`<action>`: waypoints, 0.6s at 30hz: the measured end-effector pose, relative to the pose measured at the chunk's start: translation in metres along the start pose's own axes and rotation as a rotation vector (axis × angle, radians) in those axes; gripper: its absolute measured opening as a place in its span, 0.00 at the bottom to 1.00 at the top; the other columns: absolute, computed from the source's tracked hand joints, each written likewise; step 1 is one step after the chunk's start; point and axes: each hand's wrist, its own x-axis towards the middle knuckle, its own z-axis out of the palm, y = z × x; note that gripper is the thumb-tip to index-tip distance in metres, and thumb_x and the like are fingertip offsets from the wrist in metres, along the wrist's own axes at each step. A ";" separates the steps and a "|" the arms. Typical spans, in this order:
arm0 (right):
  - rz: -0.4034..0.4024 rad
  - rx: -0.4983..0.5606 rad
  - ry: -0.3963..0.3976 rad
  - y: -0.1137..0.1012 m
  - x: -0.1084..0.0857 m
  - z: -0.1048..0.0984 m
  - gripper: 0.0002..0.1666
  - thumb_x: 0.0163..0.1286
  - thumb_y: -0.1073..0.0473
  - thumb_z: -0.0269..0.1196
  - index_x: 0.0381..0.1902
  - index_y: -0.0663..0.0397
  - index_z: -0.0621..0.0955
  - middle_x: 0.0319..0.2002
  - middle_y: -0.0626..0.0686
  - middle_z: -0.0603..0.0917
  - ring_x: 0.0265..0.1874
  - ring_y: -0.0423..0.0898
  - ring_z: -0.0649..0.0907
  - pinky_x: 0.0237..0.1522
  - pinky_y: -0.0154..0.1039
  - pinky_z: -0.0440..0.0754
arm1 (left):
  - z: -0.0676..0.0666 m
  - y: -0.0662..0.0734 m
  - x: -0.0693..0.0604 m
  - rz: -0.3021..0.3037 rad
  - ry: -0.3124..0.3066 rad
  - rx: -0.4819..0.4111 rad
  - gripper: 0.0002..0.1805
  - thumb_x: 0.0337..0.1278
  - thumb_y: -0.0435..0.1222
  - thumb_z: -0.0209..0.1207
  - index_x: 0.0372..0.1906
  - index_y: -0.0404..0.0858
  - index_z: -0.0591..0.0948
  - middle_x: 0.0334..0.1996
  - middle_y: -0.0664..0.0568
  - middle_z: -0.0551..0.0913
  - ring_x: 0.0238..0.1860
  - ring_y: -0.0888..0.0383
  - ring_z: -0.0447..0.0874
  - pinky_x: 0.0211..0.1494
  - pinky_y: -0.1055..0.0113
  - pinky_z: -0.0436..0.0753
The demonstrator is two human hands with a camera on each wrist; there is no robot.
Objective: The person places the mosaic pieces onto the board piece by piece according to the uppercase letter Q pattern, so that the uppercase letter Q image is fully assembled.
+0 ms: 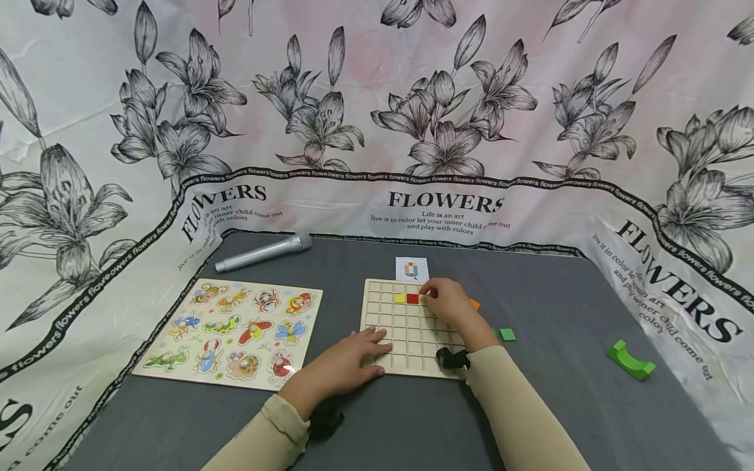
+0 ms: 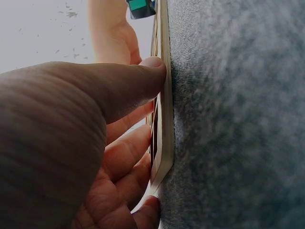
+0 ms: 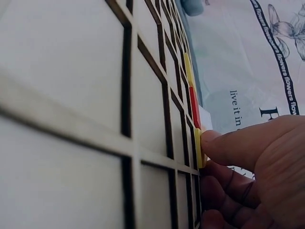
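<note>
A wooden grid board (image 1: pixel 404 335) lies on the grey tabletop. My left hand (image 1: pixel 349 363) rests on its left edge, fingers extended over the cells and thumb against the near side. On one of its far rows sit a yellow tile (image 1: pixel 400 299) and a red tile (image 1: pixel 412 299), side by side. Just right of the red one, my right hand (image 1: pixel 452 306) pinches another yellow tile (image 3: pixel 198 149) at the grid; in the right wrist view the thumb is against it. Behind the board lies a small card (image 1: pixel 410 267) with a coloured block pattern.
An insect picture puzzle board (image 1: pixel 232 333) lies to the left, with a silver microphone (image 1: pixel 263 252) behind it. Right of the grid are a green tile (image 1: pixel 507 335), an orange piece (image 1: pixel 474 304) partly behind my hand, and a green arched block (image 1: pixel 631 360). Flower-printed cloth surrounds the table.
</note>
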 end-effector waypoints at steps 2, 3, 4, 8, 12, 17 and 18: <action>-0.002 -0.003 0.006 0.001 0.000 0.000 0.10 0.80 0.63 0.65 0.53 0.57 0.89 0.42 0.57 0.86 0.40 0.52 0.81 0.45 0.49 0.83 | 0.000 0.000 0.000 -0.002 0.000 0.003 0.28 0.76 0.41 0.67 0.76 0.42 0.81 0.83 0.46 0.70 0.87 0.43 0.60 0.90 0.39 0.60; -0.003 -0.005 0.010 0.001 -0.001 0.000 0.10 0.79 0.62 0.65 0.53 0.58 0.89 0.42 0.57 0.86 0.40 0.52 0.81 0.45 0.50 0.83 | -0.001 0.000 0.000 -0.006 -0.002 0.002 0.28 0.76 0.41 0.67 0.76 0.43 0.81 0.83 0.46 0.70 0.87 0.44 0.59 0.90 0.39 0.60; -0.002 -0.007 0.016 0.002 -0.001 -0.001 0.10 0.79 0.62 0.66 0.53 0.58 0.89 0.42 0.57 0.86 0.40 0.52 0.81 0.46 0.50 0.83 | -0.001 0.001 0.000 -0.009 -0.003 0.002 0.28 0.76 0.41 0.67 0.76 0.43 0.81 0.83 0.47 0.70 0.87 0.44 0.59 0.90 0.40 0.60; 0.009 -0.009 0.035 0.003 -0.003 -0.001 0.09 0.78 0.62 0.67 0.50 0.59 0.89 0.42 0.57 0.87 0.41 0.52 0.82 0.46 0.51 0.85 | -0.001 0.001 0.000 -0.012 0.000 0.005 0.28 0.77 0.41 0.67 0.76 0.44 0.81 0.84 0.48 0.69 0.87 0.44 0.59 0.90 0.41 0.60; 0.027 0.007 0.040 0.004 -0.005 0.000 0.08 0.79 0.61 0.67 0.48 0.58 0.90 0.44 0.57 0.88 0.43 0.53 0.84 0.47 0.51 0.86 | -0.001 0.000 -0.001 -0.002 0.007 0.006 0.27 0.77 0.41 0.67 0.76 0.43 0.81 0.83 0.46 0.69 0.87 0.43 0.60 0.90 0.40 0.60; 0.025 0.034 0.041 0.008 -0.015 -0.008 0.13 0.82 0.60 0.64 0.55 0.58 0.91 0.53 0.59 0.88 0.48 0.54 0.85 0.49 0.52 0.87 | -0.001 0.001 -0.001 -0.006 0.004 0.002 0.27 0.77 0.41 0.67 0.76 0.44 0.81 0.84 0.47 0.69 0.87 0.43 0.59 0.90 0.41 0.59; 0.031 0.044 0.046 0.009 -0.018 -0.011 0.14 0.83 0.59 0.63 0.57 0.58 0.90 0.54 0.60 0.88 0.48 0.55 0.85 0.48 0.51 0.87 | -0.001 0.000 -0.001 -0.007 0.002 0.003 0.28 0.77 0.41 0.67 0.76 0.44 0.80 0.84 0.47 0.69 0.87 0.43 0.59 0.90 0.41 0.59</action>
